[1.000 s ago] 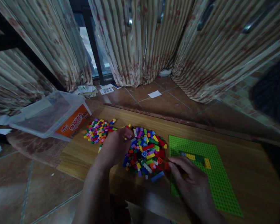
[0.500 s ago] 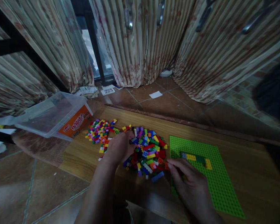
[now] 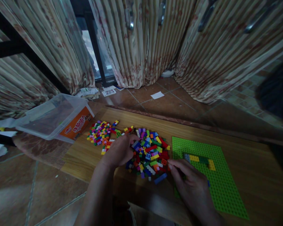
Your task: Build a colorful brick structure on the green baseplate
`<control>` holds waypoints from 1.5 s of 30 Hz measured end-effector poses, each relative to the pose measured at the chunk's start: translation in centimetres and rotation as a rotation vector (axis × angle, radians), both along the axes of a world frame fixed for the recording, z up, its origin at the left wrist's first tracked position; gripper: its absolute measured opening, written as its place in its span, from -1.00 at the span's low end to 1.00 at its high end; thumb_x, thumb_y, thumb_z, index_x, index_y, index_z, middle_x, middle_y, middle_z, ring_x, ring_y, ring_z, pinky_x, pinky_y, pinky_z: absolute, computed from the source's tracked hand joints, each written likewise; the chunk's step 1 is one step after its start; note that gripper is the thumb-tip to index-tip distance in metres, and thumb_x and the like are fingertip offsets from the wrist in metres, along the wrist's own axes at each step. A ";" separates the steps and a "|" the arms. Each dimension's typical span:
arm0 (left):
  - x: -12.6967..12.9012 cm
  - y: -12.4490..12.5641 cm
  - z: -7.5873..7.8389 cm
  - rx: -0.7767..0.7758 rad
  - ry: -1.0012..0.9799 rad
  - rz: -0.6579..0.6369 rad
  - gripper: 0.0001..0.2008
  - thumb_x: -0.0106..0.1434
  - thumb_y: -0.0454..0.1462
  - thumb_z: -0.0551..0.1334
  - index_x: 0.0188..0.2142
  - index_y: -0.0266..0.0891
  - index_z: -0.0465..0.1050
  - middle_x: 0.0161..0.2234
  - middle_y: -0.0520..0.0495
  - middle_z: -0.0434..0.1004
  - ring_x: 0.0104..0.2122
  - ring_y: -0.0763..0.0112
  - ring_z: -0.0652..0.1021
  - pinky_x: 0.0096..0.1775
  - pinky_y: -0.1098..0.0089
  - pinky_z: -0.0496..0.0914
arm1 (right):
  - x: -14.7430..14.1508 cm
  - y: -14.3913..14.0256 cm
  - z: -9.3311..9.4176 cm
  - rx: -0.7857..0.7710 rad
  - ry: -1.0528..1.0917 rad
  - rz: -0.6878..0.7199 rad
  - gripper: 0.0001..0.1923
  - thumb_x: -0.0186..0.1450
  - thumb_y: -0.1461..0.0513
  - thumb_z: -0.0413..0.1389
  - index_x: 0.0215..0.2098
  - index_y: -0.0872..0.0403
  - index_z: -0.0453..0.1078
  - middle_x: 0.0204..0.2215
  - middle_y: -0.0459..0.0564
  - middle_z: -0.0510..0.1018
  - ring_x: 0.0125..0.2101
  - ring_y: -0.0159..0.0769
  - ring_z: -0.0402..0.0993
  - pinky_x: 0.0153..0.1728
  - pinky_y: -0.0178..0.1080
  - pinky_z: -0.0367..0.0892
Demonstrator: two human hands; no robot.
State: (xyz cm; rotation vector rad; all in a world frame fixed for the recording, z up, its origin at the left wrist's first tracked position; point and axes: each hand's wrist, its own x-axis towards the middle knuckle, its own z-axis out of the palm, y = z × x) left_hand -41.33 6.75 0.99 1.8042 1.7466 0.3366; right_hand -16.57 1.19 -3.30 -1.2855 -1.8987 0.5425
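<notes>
Many bricks (image 3: 151, 149), left hand (image 3: 119, 153) among them, grip unclear, right hand (image 3: 193, 185) pinching red brick (image 3: 169, 168)

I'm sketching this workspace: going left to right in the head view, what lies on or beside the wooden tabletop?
Orange-labelled clear plastic bin, smaller heap of multicoloured plastic bricks, larger heap of multicoloured plastic bricks, flat green studded baseplate.

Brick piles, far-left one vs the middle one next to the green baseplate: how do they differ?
Brick size: the far-left pile is mostly small pieces; the middle pile mixes in longer bricks.
Spread: the far-left pile looks smaller overall than the middle pile.
Hands: the left hand is at the middle pile; no hand is at the far-left pile.
Shared: both are loose, multicoloured bricks on the wooden table.
</notes>
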 end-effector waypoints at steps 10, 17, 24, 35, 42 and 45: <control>1.2 -0.2 0.8 -0.010 0.180 -0.078 -0.56 0.05 -0.44 0.17 -0.07 -0.13 0.50 -0.06 -0.14 0.52 -0.18 0.20 0.57 -0.19 0.31 0.39 | 0.1 0.0 0.1 0.002 -0.013 0.004 -0.85 0.37 0.26 0.08 -0.19 -0.03 0.49 -0.33 -0.11 0.61 -0.34 -0.37 0.58 -0.33 -0.37 0.44; -0.1 -0.4 1.0 0.080 0.032 -0.073 -0.72 0.12 -0.40 0.21 -0.17 -0.11 0.48 -0.20 -0.04 0.58 -0.21 0.24 0.57 -0.17 0.33 0.39 | 0.1 0.0 0.1 -0.005 0.004 -0.001 -0.84 0.37 0.26 0.07 -0.19 -0.03 0.49 -0.34 -0.09 0.60 -0.34 -0.35 0.57 -0.33 -0.34 0.45; -0.3 -1.1 2.1 0.103 -0.305 -0.046 -0.71 0.15 -0.42 0.20 -0.12 -0.17 0.38 -0.40 0.06 0.50 -0.42 0.41 0.51 -0.37 0.45 0.38 | -0.5 0.1 0.4 -0.016 0.119 0.003 -0.85 0.35 0.27 0.09 -0.17 -0.02 0.49 -0.33 -0.07 0.59 -0.32 -0.35 0.55 -0.31 -0.34 0.44; 4.5 -1.5 2.0 0.201 -0.579 -0.201 -0.86 0.27 -0.32 0.25 -0.16 -0.15 0.41 -0.29 0.01 0.47 -0.27 0.42 0.48 -0.20 0.43 0.37 | -2.5 1.2 1.8 -0.062 0.529 -0.100 -0.80 0.26 0.25 0.21 -0.13 -0.02 0.50 -0.40 -0.11 0.48 -0.40 -0.37 0.42 -0.36 -0.32 0.38; 4.9 -1.5 1.7 0.043 -0.764 -0.222 -0.70 0.23 -0.27 0.32 -0.04 -0.18 0.40 -0.28 0.01 0.50 -0.30 0.44 0.49 -0.27 0.47 0.37 | -1.9 1.3 1.4 -0.016 0.485 -0.035 -0.76 0.28 0.29 0.19 -0.09 -0.05 0.48 -0.34 -0.10 0.47 -0.35 -0.37 0.39 -0.32 -0.30 0.34; 5.0 -1.4 1.5 0.004 -0.786 -0.217 -0.79 0.26 -0.22 0.30 -0.14 -0.22 0.45 -0.34 0.03 0.50 -0.37 0.48 0.45 -0.32 0.48 0.33 | -2.0 1.3 1.4 -0.036 0.477 -0.016 -0.76 0.27 0.29 0.20 -0.09 -0.06 0.48 -0.34 -0.11 0.48 -0.34 -0.37 0.38 -0.31 -0.31 0.33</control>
